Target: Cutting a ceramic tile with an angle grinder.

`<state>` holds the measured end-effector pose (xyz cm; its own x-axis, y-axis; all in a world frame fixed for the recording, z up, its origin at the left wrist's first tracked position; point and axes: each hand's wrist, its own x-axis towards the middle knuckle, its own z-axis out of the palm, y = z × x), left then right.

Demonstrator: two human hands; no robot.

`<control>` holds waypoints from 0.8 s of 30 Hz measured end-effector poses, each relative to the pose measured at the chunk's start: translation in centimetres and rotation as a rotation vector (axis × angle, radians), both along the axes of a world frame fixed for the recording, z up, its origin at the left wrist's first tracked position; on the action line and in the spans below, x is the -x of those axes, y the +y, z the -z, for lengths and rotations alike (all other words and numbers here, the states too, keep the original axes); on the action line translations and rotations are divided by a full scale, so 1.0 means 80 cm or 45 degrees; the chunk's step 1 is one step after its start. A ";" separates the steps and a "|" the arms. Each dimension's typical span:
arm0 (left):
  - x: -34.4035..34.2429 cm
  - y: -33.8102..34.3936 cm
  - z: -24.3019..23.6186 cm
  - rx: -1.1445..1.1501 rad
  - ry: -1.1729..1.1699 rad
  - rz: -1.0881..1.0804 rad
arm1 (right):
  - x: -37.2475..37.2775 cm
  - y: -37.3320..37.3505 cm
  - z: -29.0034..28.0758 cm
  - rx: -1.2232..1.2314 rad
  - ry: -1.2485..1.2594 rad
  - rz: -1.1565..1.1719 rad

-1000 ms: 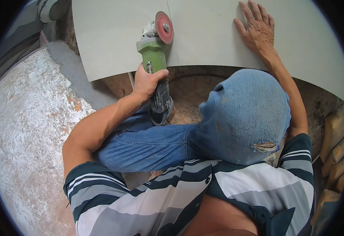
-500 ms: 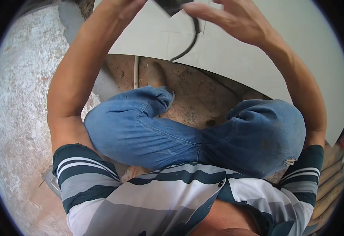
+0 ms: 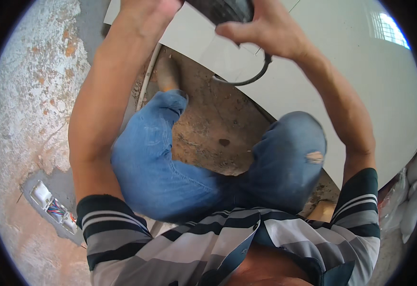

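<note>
At the top edge is a dark, rounded tool [image 3: 227, 10], partly cut off by the frame, so its exact kind does not show. My right hand [image 3: 268, 31] is closed around its right end, with the thumb along its lower side. Below the tool a thin black cord-like strip [image 3: 254, 81] curves down and to the left over a large glossy white panel [image 3: 332, 71]. My left hand [image 3: 163, 9] is at the tool's left end, its fingers beyond the top edge and hidden. Both arms reach forward above my bent, jeans-clad knees.
On the left rises a rough, patchy wall [image 3: 37, 105] with an open white electrical box [image 3: 51, 202] showing coloured wires. Bare brown earth [image 3: 208, 124] lies between my legs. A pale pipe [image 3: 148, 78] runs beside my left foot. Plastic-wrapped bags [image 3: 408, 209] sit at the far right.
The tool now shows more fully, and my right hand has come round it. The black strip has swung right and lower. My view has turned, bringing the electrical box and bags into sight.
</note>
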<state>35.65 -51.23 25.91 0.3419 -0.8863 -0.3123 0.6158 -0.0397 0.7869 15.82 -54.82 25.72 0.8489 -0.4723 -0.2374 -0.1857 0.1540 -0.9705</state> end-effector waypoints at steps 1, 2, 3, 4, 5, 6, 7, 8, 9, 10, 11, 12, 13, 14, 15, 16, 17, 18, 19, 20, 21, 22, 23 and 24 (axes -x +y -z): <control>0.004 0.013 0.016 0.000 0.017 -0.011 | 0.001 0.011 0.009 -0.046 0.000 -0.012; 0.018 0.021 0.028 -0.073 0.012 -0.133 | 0.008 0.025 0.065 0.302 -0.145 0.048; 0.021 0.033 0.033 -0.166 -0.014 -0.271 | 0.009 0.034 0.071 0.296 -0.140 0.028; 0.013 0.049 0.033 0.020 1.063 -0.033 | 0.016 0.042 0.071 0.538 -0.238 0.042; 0.018 0.055 0.042 0.036 1.059 -0.048 | 0.020 0.044 0.072 0.779 -0.340 0.056; 0.023 0.061 0.052 0.011 0.964 -0.097 | 0.009 0.036 0.082 0.300 0.164 -0.107; 0.032 0.068 0.055 -0.027 0.874 -0.153 | 0.009 0.038 0.084 0.294 0.163 -0.128; 0.036 0.068 0.058 -0.080 0.881 -0.165 | 0.012 0.041 0.085 0.330 0.130 -0.057; 0.049 0.071 0.064 -0.083 0.880 -0.184 | 0.017 0.042 0.085 0.365 0.096 0.018; 0.070 0.077 0.070 -0.273 0.491 -0.383 | 0.024 0.049 0.080 0.348 0.129 0.033; 0.089 0.067 0.076 -0.422 0.091 -0.551 | 0.035 0.053 0.082 0.355 0.128 0.030; 0.114 0.074 0.079 -0.416 0.018 -0.636 | 0.054 0.064 0.091 0.352 0.210 -0.005; 0.130 0.080 0.084 -0.406 0.010 -0.635 | 0.070 0.071 0.097 0.349 0.284 -0.033; 0.144 0.089 0.090 -0.508 0.019 -0.678 | 0.085 0.076 0.100 0.384 0.254 -0.016; 0.154 0.101 0.100 -0.612 0.018 -0.722 | 0.099 0.085 0.105 0.391 0.233 -0.005; 0.168 0.104 0.106 -0.593 0.004 -0.722 | 0.115 0.085 0.104 0.387 0.227 -0.019; 0.185 0.112 0.109 -0.568 0.023 -0.718 | 0.132 0.091 0.105 0.369 0.230 -0.033; 0.200 0.119 0.113 -0.541 0.040 -0.711 | 0.146 0.093 0.106 0.369 0.222 -0.023; 0.213 0.128 0.113 -0.535 0.036 -0.692 | 0.158 0.099 0.107 0.344 0.245 -0.037; 0.226 0.136 0.112 -0.560 0.097 -0.695 | 0.168 0.105 0.106 0.320 0.266 -0.050; 0.234 0.143 0.111 -0.586 0.157 -0.699 | 0.176 0.111 0.104 0.325 0.265 -0.028; 0.242 0.153 0.112 -0.601 0.149 -0.703 | 0.183 0.119 0.102 0.317 0.305 -0.072; 0.248 0.161 0.115 -0.593 0.141 -0.697 | 0.189 0.127 0.102 0.309 0.345 -0.117; 0.253 0.169 0.117 -0.627 0.108 -0.694 | 0.193 0.135 0.103 0.314 0.338 -0.109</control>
<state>15.43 -37.73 16.51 0.6507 -0.3480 -0.6749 0.7069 -0.0471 0.7058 0.40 -44.02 17.44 0.8121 -0.4725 -0.3425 -0.4378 -0.1052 -0.8929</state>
